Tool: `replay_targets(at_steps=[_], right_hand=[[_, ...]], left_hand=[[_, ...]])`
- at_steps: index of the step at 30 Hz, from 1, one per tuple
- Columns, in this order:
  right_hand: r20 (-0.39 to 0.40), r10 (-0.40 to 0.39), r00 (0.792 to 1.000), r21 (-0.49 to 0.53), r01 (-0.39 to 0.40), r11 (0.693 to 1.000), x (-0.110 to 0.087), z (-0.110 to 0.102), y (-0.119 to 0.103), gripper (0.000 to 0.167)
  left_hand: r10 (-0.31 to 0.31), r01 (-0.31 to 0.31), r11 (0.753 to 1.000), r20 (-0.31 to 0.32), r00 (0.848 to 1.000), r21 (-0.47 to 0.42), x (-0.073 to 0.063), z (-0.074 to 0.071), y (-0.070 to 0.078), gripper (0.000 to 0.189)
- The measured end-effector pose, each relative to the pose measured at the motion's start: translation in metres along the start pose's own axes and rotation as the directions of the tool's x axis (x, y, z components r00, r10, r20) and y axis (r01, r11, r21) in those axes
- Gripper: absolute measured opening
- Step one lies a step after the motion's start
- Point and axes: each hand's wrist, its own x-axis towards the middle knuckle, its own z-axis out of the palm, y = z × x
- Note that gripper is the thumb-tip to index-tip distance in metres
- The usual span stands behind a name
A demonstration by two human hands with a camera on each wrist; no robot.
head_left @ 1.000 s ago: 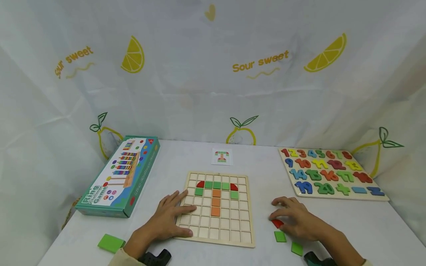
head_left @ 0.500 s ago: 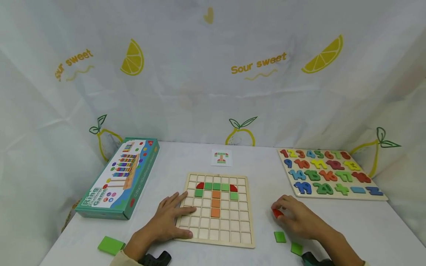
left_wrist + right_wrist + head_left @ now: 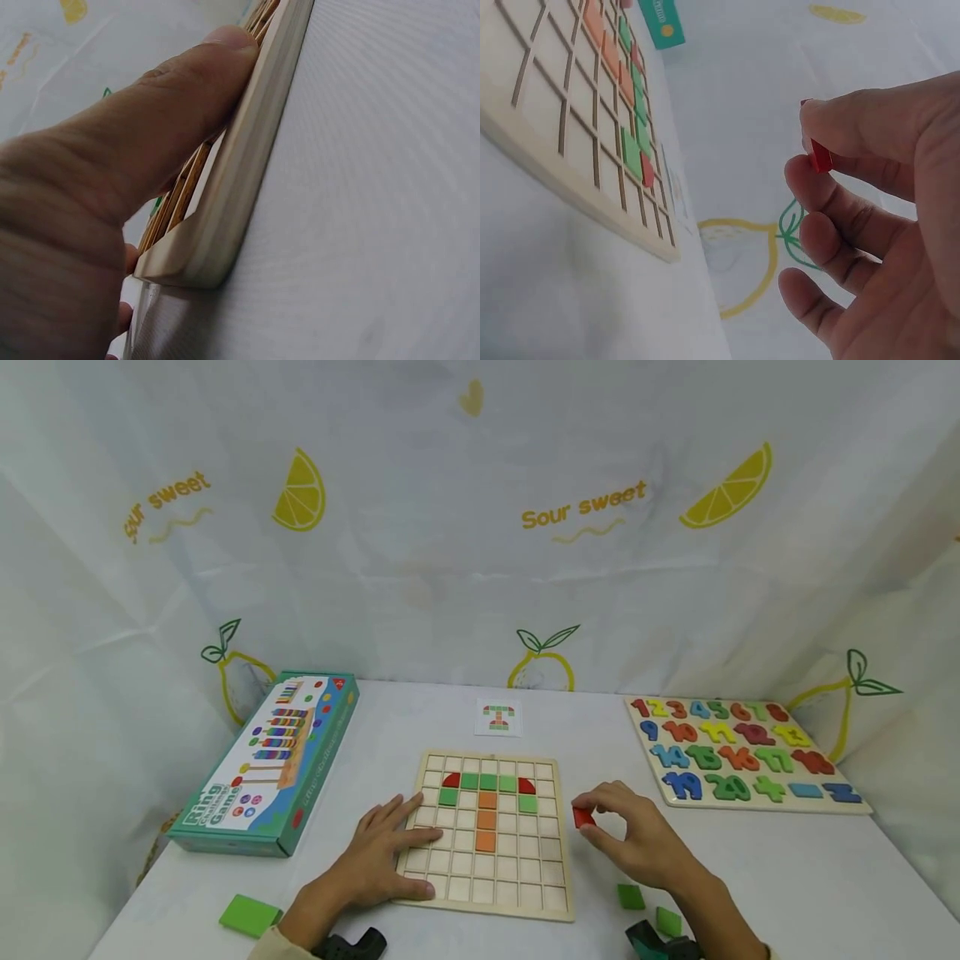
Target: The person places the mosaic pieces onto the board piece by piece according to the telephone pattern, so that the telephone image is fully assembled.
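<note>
Red, thin tile (image 3: pixel 582 818) pinched in the right-hand grip (image 3: pixel 637 835) could drop onto the white counter (image 3: pixel 795 868) beneath if that small pinch loosens.

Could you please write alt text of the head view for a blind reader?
A right hand pinches a red piece beside a wooden grid board on which the left hand rests. Green, red and orange tiles form a rough T there; a pattern card lies behind, a game box left, a number puzzle right.
</note>
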Motion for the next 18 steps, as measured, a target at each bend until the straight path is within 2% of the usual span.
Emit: replay_targets(at_steps=[4, 12, 18], right_hand=[[-0.023, -0.025, 0.999, 0.023, 0.025, 0.999, 0.008, 0.009, -0.009, 0.028], [-0.053, 0.039, 0.998, 0.08, -0.035, 0.996, 0.019, 0.033, -0.024, 0.028], [-0.081, 0.012, 0.997, 0.156, 0.0, 0.988, 0.024, 0.053, -0.026, 0.026]], left_hand=[[-0.004, 0.004, 1.0, 0.001, 1.0, 0.007, 0.0, 0.0, 0.0, 0.076], [-0.001, 0.001, 1.0, -0.006, 1.0, 0.003, 0.0, 0.001, 0.001, 0.076], [0.002, -0.002, 1.0, -0.008, 1.0, 0.006, 0.0, 0.0, 0.001, 0.076]])
